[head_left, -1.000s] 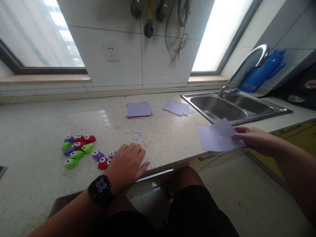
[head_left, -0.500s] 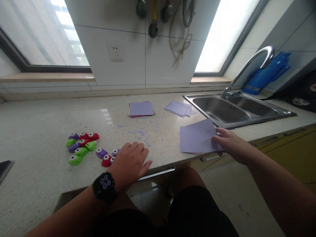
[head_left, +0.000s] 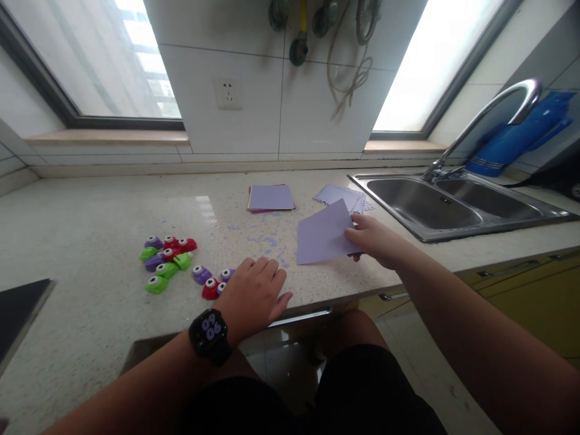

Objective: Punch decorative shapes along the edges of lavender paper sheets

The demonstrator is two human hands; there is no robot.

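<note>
My right hand (head_left: 377,240) pinches the right edge of a sheet of purple paper (head_left: 321,237), thumb on top. The sheet is tilted above the counter, its lower left part near the surface. At the counter's front edge rests my left hand (head_left: 256,295), palm down, holding nothing, the thumb apart from the fingers. Beside its fingers are several small craft punches; a red punch (head_left: 210,289) and a purple punch (head_left: 201,274) show there. Farther left, a group of green, red and purple punches includes a green punch (head_left: 156,284).
A stack of coloured paper (head_left: 272,197) lies toward the back. Purple sheets with punched edges (head_left: 339,194) lie right of it, near the sink (head_left: 426,232). Purple paper scraps (head_left: 270,241) are scattered mid-counter. A faucet (head_left: 489,112) and a blue thermos (head_left: 516,136) stand at right.
My right hand has moved left and slightly away from me with the purple sheet, which now hangs nearer the scraps. The left hand stays at the counter edge. The view has shifted slightly.
</note>
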